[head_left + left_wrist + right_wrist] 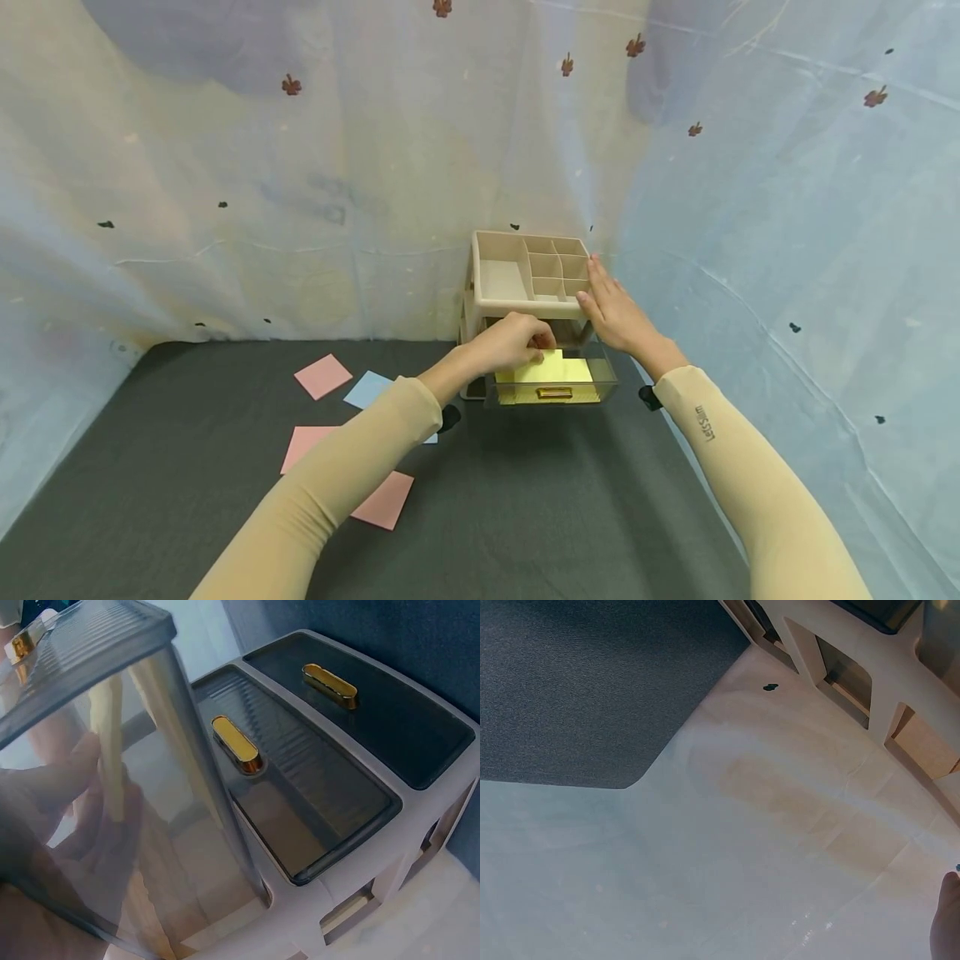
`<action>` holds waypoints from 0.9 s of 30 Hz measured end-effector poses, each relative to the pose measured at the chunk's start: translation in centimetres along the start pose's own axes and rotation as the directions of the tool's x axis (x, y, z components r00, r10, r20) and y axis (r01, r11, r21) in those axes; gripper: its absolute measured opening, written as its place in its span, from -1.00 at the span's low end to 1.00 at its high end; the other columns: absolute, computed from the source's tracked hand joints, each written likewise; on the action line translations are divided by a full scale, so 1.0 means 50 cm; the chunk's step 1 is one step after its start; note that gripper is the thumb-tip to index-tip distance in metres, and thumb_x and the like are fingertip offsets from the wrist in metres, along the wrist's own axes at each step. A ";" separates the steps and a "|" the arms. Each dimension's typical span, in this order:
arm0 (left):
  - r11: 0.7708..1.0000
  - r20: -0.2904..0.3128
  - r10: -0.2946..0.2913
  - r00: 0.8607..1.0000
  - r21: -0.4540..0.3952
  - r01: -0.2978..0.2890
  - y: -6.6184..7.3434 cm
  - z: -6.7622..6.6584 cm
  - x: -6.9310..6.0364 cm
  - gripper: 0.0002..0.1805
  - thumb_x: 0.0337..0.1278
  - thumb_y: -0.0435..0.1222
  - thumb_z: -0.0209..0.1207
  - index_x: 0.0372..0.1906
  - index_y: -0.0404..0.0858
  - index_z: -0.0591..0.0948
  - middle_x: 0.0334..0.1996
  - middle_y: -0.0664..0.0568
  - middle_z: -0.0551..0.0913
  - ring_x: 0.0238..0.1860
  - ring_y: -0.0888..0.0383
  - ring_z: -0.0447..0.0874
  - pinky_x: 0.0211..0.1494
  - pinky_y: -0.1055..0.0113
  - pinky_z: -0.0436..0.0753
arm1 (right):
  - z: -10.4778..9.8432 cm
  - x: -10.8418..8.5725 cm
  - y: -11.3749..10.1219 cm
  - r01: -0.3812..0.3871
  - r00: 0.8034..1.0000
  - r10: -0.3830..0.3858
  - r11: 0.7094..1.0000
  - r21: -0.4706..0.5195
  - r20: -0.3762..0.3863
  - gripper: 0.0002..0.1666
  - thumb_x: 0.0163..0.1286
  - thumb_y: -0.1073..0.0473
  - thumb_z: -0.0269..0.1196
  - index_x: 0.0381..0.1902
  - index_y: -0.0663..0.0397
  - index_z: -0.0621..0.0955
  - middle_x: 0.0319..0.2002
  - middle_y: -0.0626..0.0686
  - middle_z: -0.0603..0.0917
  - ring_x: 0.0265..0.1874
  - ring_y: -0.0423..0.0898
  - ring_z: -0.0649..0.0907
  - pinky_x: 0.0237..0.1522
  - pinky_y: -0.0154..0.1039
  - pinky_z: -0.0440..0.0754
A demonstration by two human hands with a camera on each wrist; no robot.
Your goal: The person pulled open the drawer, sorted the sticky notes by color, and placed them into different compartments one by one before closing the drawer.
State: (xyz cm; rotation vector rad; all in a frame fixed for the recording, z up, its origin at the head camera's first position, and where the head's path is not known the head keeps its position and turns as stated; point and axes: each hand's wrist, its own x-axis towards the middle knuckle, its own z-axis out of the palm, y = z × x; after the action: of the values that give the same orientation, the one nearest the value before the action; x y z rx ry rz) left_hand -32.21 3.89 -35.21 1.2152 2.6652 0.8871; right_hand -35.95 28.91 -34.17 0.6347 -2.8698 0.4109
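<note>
A beige desktop drawer organizer [525,307] stands against the back curtain, its top divided into compartments. Its upper see-through drawer [609,388], with a gold handle [554,392], is pulled out and holds yellow square paper notes [577,371]. Over this drawer my left hand [506,343] pinches a yellow note [551,364] between thumb and fingers. Through the drawer's clear wall, the left wrist view shows that hand [45,787] and the pale yellow paper [112,750]. My right hand [618,318] rests with straight fingers against the organizer's right upper edge.
Pink paper squares [323,377] and blue ones [367,389] lie on the dark tabletop [525,517], partly under my left forearm. Two closed drawers, one dark-fronted [382,720], show in the left wrist view. A patterned curtain [405,167] encloses the back and sides.
</note>
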 end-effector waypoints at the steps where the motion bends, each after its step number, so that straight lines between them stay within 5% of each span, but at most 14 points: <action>1: 1.000 0.007 -0.003 1.000 0.024 0.003 0.000 0.001 0.000 -0.78 0.36 -0.39 0.34 0.05 -0.21 0.74 -0.04 0.04 0.75 -0.07 0.16 0.71 0.00 0.36 0.67 | 0.000 0.000 0.000 0.000 1.000 0.000 1.000 0.001 -0.001 -0.13 0.74 -0.24 -0.36 0.67 0.14 -0.33 0.68 0.19 -0.32 0.66 0.13 -0.18 0.61 0.20 -0.14; 14: 0.960 0.076 -0.113 0.991 0.267 0.089 0.013 0.017 0.003 -0.69 0.38 -0.17 0.35 0.15 -0.09 0.71 -0.03 0.13 0.73 -0.08 0.18 0.70 -0.09 0.26 0.68 | 0.000 0.002 0.003 -0.003 1.000 0.003 1.000 -0.011 0.000 -0.12 0.74 -0.24 -0.37 0.67 0.15 -0.32 0.69 0.17 -0.33 0.66 0.11 -0.19 0.63 0.15 -0.18; 27: 0.949 0.105 -0.119 0.987 0.305 0.082 0.011 0.024 0.007 -0.73 0.44 -0.17 0.29 0.14 -0.07 0.72 -0.05 0.14 0.74 -0.13 0.19 0.71 -0.20 0.29 0.67 | 0.003 0.001 0.005 0.014 1.000 -0.014 1.000 -0.004 -0.006 -0.12 0.74 -0.23 -0.37 0.67 0.19 -0.31 0.68 0.17 -0.35 0.66 0.12 -0.19 0.62 0.18 -0.17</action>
State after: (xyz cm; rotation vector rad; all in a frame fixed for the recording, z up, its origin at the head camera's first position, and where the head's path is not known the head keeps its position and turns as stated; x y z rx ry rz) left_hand -31.70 5.01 -35.86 1.1292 2.8027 0.3881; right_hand -36.09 29.07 -34.36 0.6509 -2.8585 0.4046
